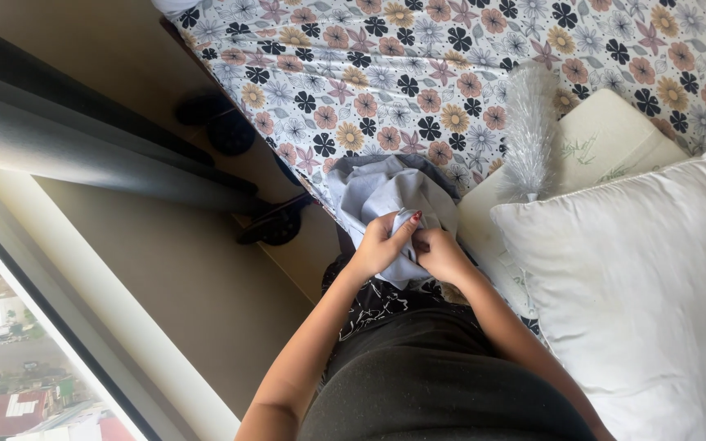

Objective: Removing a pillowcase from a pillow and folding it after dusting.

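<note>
A crumpled pale grey-blue cloth [382, 192] lies bunched at the near edge of a bed covered by a floral sheet [418, 73]. My left hand [379, 245] pinches a fold of the cloth between thumb and fingers. My right hand [443, 255] grips the same cloth right beside it, the two hands touching. The lower part of the cloth hangs behind my hands and is partly hidden.
A large white pillow [639, 286] fills the right side. A cream pillow [606, 143] lies behind it, with a silvery feathery duster [529, 131] on top. Dark sandals [271, 224] and other dark shoes [218, 122] sit on the beige floor by grey curtains [83, 155] and a window [10, 359].
</note>
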